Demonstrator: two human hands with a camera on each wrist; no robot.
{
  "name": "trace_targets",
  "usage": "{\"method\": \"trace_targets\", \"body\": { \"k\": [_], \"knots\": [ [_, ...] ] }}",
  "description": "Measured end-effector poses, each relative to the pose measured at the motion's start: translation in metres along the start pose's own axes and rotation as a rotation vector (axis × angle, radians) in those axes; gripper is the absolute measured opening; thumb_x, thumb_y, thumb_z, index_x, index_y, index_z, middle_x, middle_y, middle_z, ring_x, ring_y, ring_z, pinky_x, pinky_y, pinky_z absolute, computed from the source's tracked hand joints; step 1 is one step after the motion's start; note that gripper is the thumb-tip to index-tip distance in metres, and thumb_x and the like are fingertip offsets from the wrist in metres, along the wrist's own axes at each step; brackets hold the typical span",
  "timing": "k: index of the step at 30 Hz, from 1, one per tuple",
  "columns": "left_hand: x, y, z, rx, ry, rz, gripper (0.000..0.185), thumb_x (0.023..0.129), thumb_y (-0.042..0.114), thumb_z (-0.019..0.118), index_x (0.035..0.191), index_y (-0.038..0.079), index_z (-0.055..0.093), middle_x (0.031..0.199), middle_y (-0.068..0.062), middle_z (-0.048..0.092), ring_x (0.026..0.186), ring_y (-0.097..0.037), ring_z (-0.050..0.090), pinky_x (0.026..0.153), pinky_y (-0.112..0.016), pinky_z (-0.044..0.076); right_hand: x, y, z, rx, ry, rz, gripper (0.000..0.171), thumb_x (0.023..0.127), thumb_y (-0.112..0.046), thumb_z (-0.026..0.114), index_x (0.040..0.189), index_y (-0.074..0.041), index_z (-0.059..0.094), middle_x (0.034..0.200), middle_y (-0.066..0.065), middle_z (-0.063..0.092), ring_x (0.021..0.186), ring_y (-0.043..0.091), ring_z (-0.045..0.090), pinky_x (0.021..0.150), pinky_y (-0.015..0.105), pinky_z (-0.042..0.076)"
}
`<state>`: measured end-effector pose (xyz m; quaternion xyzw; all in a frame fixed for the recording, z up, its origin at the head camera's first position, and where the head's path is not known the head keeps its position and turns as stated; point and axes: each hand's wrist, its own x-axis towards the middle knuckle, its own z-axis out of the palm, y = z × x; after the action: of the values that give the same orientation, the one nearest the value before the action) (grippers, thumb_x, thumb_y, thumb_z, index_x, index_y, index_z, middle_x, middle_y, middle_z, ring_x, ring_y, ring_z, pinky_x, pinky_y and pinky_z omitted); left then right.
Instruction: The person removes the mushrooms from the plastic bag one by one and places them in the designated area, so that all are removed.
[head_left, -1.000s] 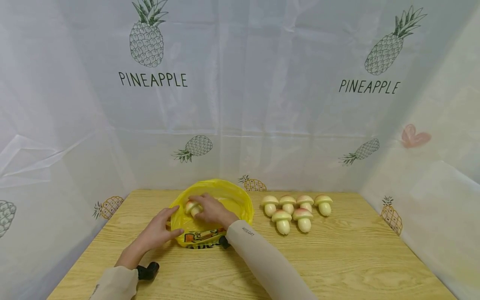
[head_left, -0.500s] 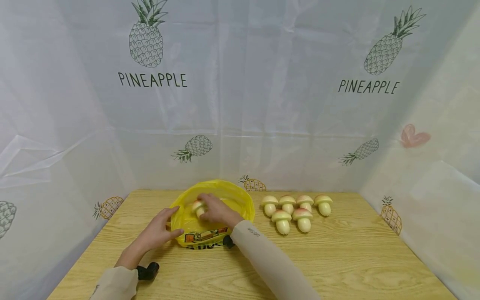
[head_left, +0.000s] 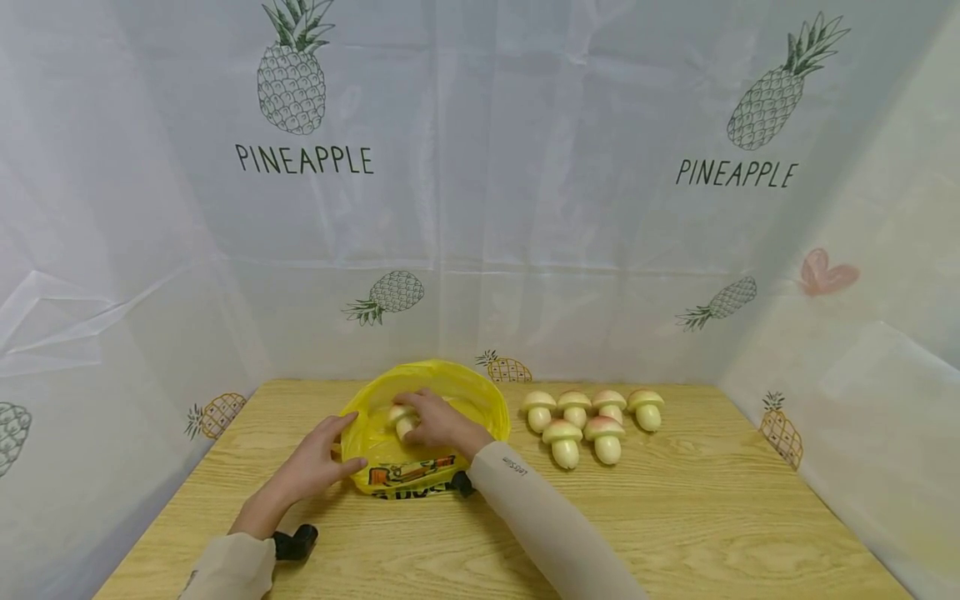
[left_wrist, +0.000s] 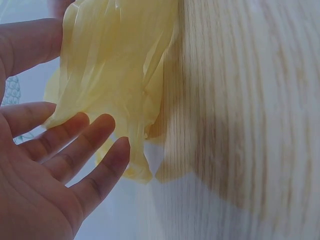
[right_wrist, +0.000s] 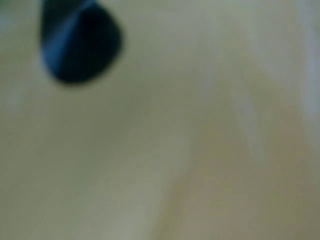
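I see my right hand [head_left: 438, 422] inside the mouth of the yellow plastic bag [head_left: 457, 385], fingers curled around a toy mushroom [head_left: 402, 419]. My left hand [head_left: 318, 462] holds the bag's near-left rim, thumb on one side and straight fingers on the other, pinching the film between them. The bag sits toward the far edge of the wooden surface [head_left: 712, 517], left of centre. Six more toy mushrooms [head_left: 592, 414] stand in two rows just right of the bag. The right wrist view is too blurred to read.
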<state>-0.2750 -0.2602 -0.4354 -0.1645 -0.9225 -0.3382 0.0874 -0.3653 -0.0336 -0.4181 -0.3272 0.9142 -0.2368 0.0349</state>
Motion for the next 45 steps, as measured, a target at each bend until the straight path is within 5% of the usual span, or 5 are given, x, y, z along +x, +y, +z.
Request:
{"method": "trace_targets", "body": {
  "k": [18,29,45],
  "knots": [
    [0.002,0.004,-0.002,0.001,-0.012,-0.008,0.077,0.085,0.025,0.074,0.145,-0.003,0.035,0.130,-0.019,0.048,0.105,-0.031,0.054,0.082,-0.046,0.047,-0.021,0.001,-0.025,0.052,0.054,-0.059,0.064,0.085,-0.018,0.074,0.143,-0.018,0.045,0.138,0.009,0.043,0.103,0.016,0.053,0.076,0.024,0.048],
    [0.002,0.007,-0.002,-0.019,-0.014,0.010,0.077,0.085,0.024,0.074,0.144,-0.006,0.035,0.127,-0.021,0.048,0.102,-0.032,0.055,0.079,-0.044,0.050,-0.057,0.012,-0.057,0.074,0.070,-0.120,0.064,0.088,-0.017,0.070,0.145,-0.022,0.041,0.144,0.009,0.036,0.092,0.011,0.055,0.075,0.022,0.048],
    [-0.003,0.003,-0.004,-0.002,-0.009,0.011,0.078,0.085,0.028,0.074,0.144,-0.005,0.035,0.132,-0.024,0.046,0.108,-0.035,0.053,0.083,-0.050,0.047,-0.118,0.051,-0.094,0.016,0.184,-0.073,0.062,0.089,-0.022,0.069,0.145,-0.026,0.040,0.141,0.003,0.038,0.095,0.013,0.056,0.077,0.027,0.050]
  ]
}}
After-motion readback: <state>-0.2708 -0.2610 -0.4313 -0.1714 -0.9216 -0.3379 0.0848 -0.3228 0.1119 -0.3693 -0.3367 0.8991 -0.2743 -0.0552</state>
